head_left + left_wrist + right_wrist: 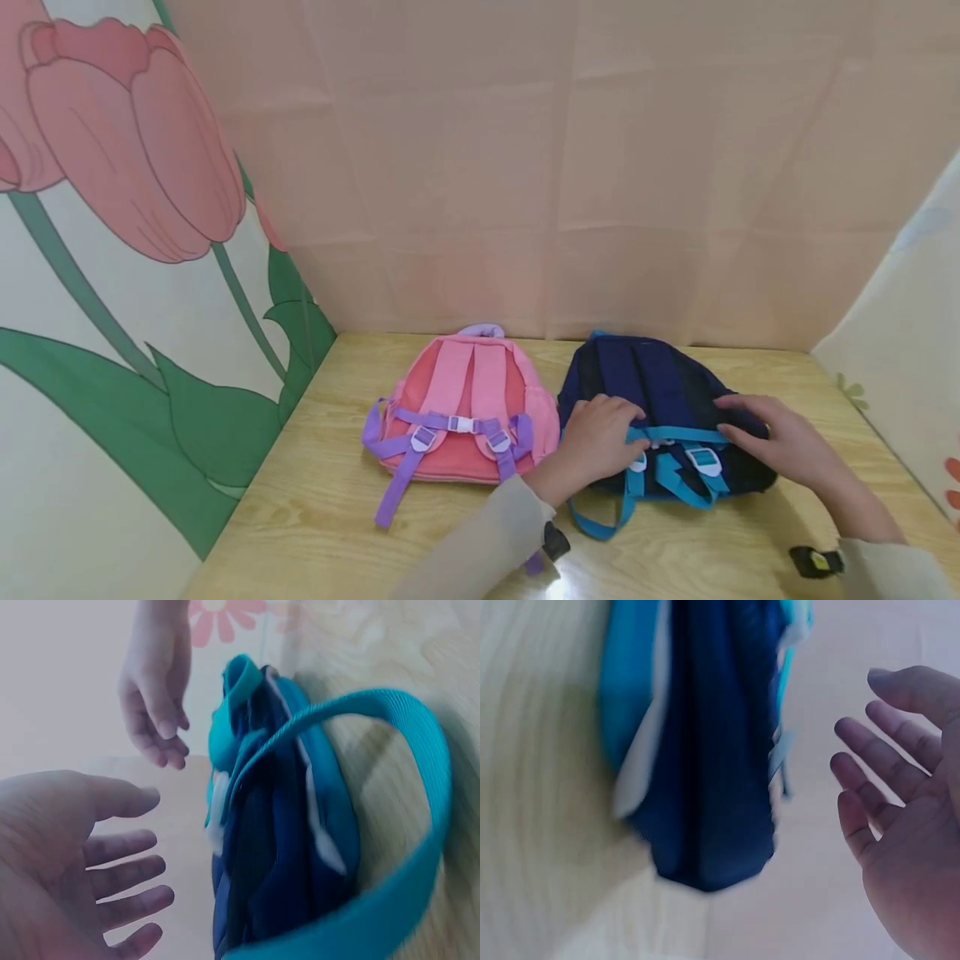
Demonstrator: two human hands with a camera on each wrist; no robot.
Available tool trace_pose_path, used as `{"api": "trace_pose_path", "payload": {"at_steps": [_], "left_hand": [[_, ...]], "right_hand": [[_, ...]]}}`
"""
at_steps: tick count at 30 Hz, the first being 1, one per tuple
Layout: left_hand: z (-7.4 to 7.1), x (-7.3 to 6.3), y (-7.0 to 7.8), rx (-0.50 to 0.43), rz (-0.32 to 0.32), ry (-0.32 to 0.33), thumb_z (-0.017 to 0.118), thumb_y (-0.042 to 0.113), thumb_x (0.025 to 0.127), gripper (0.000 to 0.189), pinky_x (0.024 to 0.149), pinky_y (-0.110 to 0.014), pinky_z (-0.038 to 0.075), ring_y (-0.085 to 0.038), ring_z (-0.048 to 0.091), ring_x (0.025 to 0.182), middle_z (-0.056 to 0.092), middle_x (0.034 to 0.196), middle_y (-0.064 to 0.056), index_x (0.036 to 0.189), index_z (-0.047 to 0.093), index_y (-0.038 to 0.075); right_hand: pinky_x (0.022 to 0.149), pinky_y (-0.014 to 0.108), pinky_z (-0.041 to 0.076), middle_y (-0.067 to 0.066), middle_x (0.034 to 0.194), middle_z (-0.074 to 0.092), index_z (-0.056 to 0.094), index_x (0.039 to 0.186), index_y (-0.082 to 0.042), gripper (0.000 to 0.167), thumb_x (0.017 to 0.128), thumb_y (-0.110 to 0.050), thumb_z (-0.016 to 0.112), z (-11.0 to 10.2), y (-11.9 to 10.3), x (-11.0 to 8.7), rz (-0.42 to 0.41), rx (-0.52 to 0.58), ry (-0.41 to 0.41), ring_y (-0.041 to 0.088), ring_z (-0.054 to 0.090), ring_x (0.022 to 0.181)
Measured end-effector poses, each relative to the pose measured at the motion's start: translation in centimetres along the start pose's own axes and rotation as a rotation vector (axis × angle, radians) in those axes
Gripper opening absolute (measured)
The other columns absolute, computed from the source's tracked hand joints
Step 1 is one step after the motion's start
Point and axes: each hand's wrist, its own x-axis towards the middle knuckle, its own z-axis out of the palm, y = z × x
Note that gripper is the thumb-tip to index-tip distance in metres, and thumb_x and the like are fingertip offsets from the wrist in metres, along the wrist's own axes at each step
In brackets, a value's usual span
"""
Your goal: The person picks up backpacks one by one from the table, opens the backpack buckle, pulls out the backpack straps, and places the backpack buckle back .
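Note:
A dark blue backpack (660, 379) with teal straps lies on the table, its shoulder-strap side facing up. Over its left part is my left hand (603, 437), fingers spread and apart from the fabric in the left wrist view. My right hand (787, 437) hovers at the bag's right side, thumb and fingers parted with nothing between them; the right wrist view shows a gap to the backpack (705, 765). A teal strap loop (420, 750) stands out from the bag's near edge. White buckles (705, 458) sit on the teal webbing.
To the left of the blue bag lies a pink backpack (457, 375) with purple straps, one strap end trailing toward the front. Both rest on a wood-grain table (300, 508). A pink-beige backdrop (562, 167) rises behind, with a tulip-printed panel (127, 142) at the left.

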Motion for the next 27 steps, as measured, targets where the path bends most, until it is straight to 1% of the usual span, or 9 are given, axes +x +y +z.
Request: {"api": "trace_pose_path", "payload": {"at_steps": [2, 4, 6, 7, 10, 12, 14, 20, 27], "left_hand": [[-0.6, -0.6, -0.7, -0.001, 0.015, -0.004, 0.066, 0.054, 0.094, 0.036, 0.093, -0.029, 0.045, -0.005, 0.056, 0.118, 0.063, 0.128, 0.019, 0.125, 0.067, 0.035], [-1.1, -1.2, -1.4, 0.002, 0.023, -0.014, 0.065, 0.053, 0.094, 0.037, 0.096, -0.031, 0.045, -0.007, 0.055, 0.121, 0.063, 0.131, 0.017, 0.126, 0.067, 0.035], [-1.4, -1.8, -2.2, 0.011, 0.027, -0.018, 0.065, 0.053, 0.094, 0.038, 0.1, -0.034, 0.045, -0.009, 0.054, 0.124, 0.062, 0.135, 0.015, 0.127, 0.067, 0.034], [-1.7, -2.1, -2.6, 0.021, 0.026, -0.018, 0.065, 0.053, 0.094, 0.038, 0.101, -0.035, 0.045, -0.01, 0.054, 0.125, 0.061, 0.137, 0.014, 0.127, 0.067, 0.033], [-2.5, -3.0, -3.9, 0.032, 0.016, -0.015, 0.066, 0.051, 0.095, 0.04, 0.104, -0.037, 0.044, -0.012, 0.053, 0.129, 0.058, 0.143, 0.011, 0.129, 0.066, 0.031], [-3.2, -3.7, -4.9, 0.024, 0.0, -0.02, 0.066, 0.05, 0.095, 0.042, 0.105, -0.038, 0.043, -0.014, 0.051, 0.132, 0.056, 0.145, 0.009, 0.131, 0.065, 0.03], [-3.8, -4.4, -5.9, 0.016, -0.025, -0.034, 0.066, 0.049, 0.095, 0.044, 0.107, -0.038, 0.042, -0.014, 0.05, 0.133, 0.055, 0.147, 0.008, 0.134, 0.064, 0.029], [-4.9, -6.3, -8.7, 0.041, -0.098, -0.081, 0.069, 0.048, 0.093, 0.051, 0.11, -0.042, 0.041, -0.017, 0.046, 0.137, 0.053, 0.148, 0.006, 0.14, 0.06, 0.029], [-5.1, -8.5, -12.0, 0.072, -0.13, -0.082, 0.07, 0.042, 0.092, 0.051, 0.111, -0.045, 0.039, -0.021, 0.047, 0.136, 0.056, 0.146, 0.002, 0.138, 0.061, 0.022]], "right_hand": [[0.088, 0.002, 0.025, 0.015, 0.116, 0.07, 0.069, 0.118, -0.008, 0.035, 0.086, -0.013, 0.081, 0.2, -1.1, 0.7, -0.01, -0.012, 0.004, 0.009, 0.052, 0.11], [0.088, 0.006, 0.03, 0.014, 0.116, 0.07, 0.068, 0.119, -0.008, 0.036, 0.085, -0.013, 0.081, 0.5, -2.2, 1.3, -0.021, -0.019, 0.001, 0.022, 0.056, 0.109], [0.088, 0.014, 0.037, 0.015, 0.117, 0.07, 0.067, 0.12, -0.007, 0.037, 0.086, -0.013, 0.08, 0.8, -3.2, 2.0, -0.034, -0.013, -0.015, 0.032, 0.059, 0.109], [0.089, 0.019, 0.04, 0.014, 0.118, 0.07, 0.067, 0.121, -0.007, 0.038, 0.086, -0.013, 0.08, 1.1, -3.8, 2.3, -0.036, -0.01, -0.026, 0.033, 0.06, 0.109], [0.089, 0.039, 0.048, 0.016, 0.122, 0.068, 0.065, 0.126, -0.006, 0.041, 0.089, -0.016, 0.079, 1.7, -5.4, 3.3, -0.036, 0.001, -0.068, 0.038, 0.061, 0.112], [0.089, 0.051, 0.049, 0.019, 0.126, 0.066, 0.063, 0.129, -0.005, 0.044, 0.09, -0.018, 0.077, 2.2, -6.4, 3.8, -0.036, 0.016, -0.094, 0.04, 0.06, 0.115], [0.09, 0.058, 0.049, 0.02, 0.129, 0.064, 0.061, 0.132, -0.003, 0.046, 0.092, -0.019, 0.076, 2.8, -7.4, 4.5, -0.038, 0.03, -0.12, 0.041, 0.06, 0.116], [0.091, 0.058, 0.051, 0.02, 0.133, 0.062, 0.056, 0.138, -0.002, 0.05, 0.095, -0.022, 0.073, 4.7, -10.3, 6.2, -0.054, 0.083, -0.176, 0.039, 0.062, 0.116], [0.092, 0.055, 0.052, 0.019, 0.131, 0.062, 0.056, 0.138, -0.004, 0.052, 0.093, -0.021, 0.075, 6.9, -13.2, 8.0, -0.075, 0.13, -0.209, 0.036, 0.062, 0.114]]}}
